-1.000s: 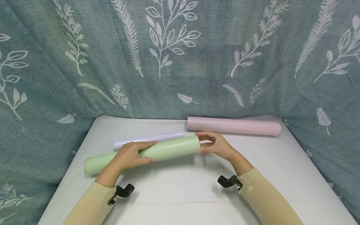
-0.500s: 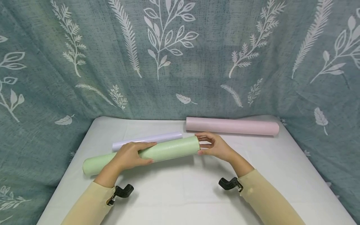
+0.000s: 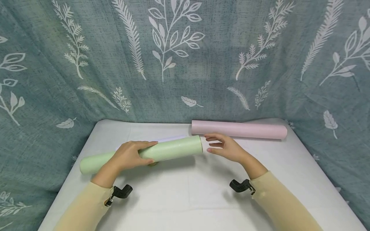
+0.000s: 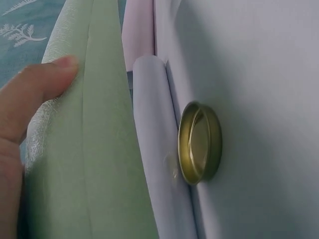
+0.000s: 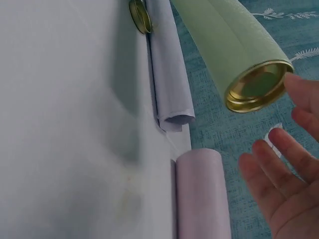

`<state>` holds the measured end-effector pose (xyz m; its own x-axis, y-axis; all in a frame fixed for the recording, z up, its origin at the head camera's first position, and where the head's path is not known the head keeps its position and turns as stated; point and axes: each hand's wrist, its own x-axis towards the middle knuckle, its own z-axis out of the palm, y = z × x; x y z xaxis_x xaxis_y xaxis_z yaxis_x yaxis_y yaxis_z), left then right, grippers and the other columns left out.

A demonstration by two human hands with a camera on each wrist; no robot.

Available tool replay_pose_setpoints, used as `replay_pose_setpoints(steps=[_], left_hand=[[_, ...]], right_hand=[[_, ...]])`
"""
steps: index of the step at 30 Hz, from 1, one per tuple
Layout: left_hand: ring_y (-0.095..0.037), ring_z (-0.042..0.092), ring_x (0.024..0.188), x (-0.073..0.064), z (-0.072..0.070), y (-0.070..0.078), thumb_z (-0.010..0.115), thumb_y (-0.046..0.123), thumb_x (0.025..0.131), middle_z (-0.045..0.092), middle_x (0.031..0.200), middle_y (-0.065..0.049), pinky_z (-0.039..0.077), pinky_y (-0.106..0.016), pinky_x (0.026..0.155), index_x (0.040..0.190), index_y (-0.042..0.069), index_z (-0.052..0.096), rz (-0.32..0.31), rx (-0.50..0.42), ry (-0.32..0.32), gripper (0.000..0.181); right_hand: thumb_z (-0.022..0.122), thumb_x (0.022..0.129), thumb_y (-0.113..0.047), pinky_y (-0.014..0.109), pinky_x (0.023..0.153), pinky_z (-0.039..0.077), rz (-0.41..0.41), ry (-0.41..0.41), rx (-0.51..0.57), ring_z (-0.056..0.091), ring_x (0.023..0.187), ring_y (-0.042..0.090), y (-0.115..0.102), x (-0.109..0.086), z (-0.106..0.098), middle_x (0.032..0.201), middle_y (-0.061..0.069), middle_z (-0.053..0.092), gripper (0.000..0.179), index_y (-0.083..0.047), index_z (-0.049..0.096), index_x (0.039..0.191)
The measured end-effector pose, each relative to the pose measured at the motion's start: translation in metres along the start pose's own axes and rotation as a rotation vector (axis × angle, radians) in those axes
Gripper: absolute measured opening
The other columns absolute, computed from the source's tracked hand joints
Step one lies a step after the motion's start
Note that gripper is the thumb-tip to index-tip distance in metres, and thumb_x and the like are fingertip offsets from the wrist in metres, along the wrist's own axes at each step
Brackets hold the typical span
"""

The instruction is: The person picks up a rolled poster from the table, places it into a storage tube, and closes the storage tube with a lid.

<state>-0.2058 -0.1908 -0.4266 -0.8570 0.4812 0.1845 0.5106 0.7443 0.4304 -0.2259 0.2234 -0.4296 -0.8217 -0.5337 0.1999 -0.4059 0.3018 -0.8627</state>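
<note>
My left hand [image 3: 125, 157] grips a long pale green cardboard tube [image 3: 173, 149] from above, thumb on the near side. The tube is held over the table, tilted with its right end higher. In the right wrist view that end has a gold metal rim [image 5: 249, 105] with a recessed gold inside. Just off this end is my right hand [image 3: 226, 149], fingers spread and loosely bent, nothing in them. A shallow round gold lid [image 4: 200, 144] stands beside a lilac roll [image 4: 152, 114]; in the head view the green tube covers most of both.
A pink roll [image 3: 240, 129] lies along the back edge of the white-covered table [image 3: 173, 199], right of centre. Behind the table hangs a teal leaf-patterned cloth [image 3: 219, 64], also along both sides. Black camera mounts [image 3: 241, 186] stick out from the wrists.
My left hand has raised the green tube and shifted it left. My right hand has come off its right end, leaving a gap. The gold lid now peeks out below the tube.
</note>
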Motion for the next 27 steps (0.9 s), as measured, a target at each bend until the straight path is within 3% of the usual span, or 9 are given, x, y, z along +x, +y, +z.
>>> replay_pose_setpoints(steps=[5, 10, 21, 24, 27], left_hand=[[-0.023, 0.067, 0.107, 0.002, -0.007, -0.007, 0.084, 0.049, 0.078, 0.067, 0.130, 0.003, 0.054, -0.045, 0.081, 0.139, 0.038, 0.060, 0.003, 0.019, -0.011, 0.067], [-0.025, 0.066, 0.109, 0.005, -0.015, -0.014, 0.085, 0.047, 0.078, 0.067, 0.131, -0.001, 0.053, -0.048, 0.085, 0.140, 0.035, 0.060, -0.006, 0.027, -0.010, 0.068], [-0.031, 0.064, 0.114, 0.019, -0.034, -0.025, 0.084, 0.046, 0.079, 0.065, 0.133, -0.004, 0.051, -0.053, 0.089, 0.142, 0.036, 0.058, -0.070, 0.057, -0.036, 0.069], [-0.029, 0.065, 0.106, 0.025, -0.038, -0.028, 0.083, 0.046, 0.080, 0.064, 0.135, -0.006, 0.052, -0.051, 0.086, 0.144, 0.035, 0.056, -0.083, 0.065, -0.042, 0.070], [-0.022, 0.064, 0.083, 0.031, -0.040, -0.031, 0.083, 0.046, 0.081, 0.062, 0.137, -0.008, 0.050, -0.044, 0.075, 0.145, 0.034, 0.055, -0.098, 0.063, -0.057, 0.071]], right_hand=[[0.073, 0.094, -0.015, 0.040, 0.102, 0.049, 0.001, 0.032, -0.146, 0.054, 0.127, 0.033, -0.001, -0.005, -0.017, 0.139, 0.014, 0.055, 0.046, -0.008, 0.059, 0.137], [0.070, 0.096, -0.018, 0.048, 0.103, 0.048, 0.054, 0.077, -0.240, 0.056, 0.125, 0.035, -0.001, -0.012, -0.037, 0.138, 0.013, 0.057, 0.042, -0.008, 0.060, 0.136], [0.068, 0.098, -0.019, 0.052, 0.102, 0.047, 0.106, 0.116, -0.334, 0.055, 0.125, 0.039, 0.000, -0.018, -0.074, 0.139, 0.016, 0.056, 0.043, -0.004, 0.059, 0.137], [0.068, 0.098, -0.021, 0.054, 0.102, 0.047, 0.121, 0.126, -0.377, 0.055, 0.124, 0.039, 0.005, -0.017, -0.082, 0.139, 0.016, 0.056, 0.043, -0.004, 0.059, 0.137], [0.067, 0.099, -0.022, 0.055, 0.102, 0.046, 0.138, 0.134, -0.402, 0.054, 0.124, 0.041, 0.011, -0.016, -0.091, 0.138, 0.018, 0.055, 0.044, -0.003, 0.059, 0.137]])
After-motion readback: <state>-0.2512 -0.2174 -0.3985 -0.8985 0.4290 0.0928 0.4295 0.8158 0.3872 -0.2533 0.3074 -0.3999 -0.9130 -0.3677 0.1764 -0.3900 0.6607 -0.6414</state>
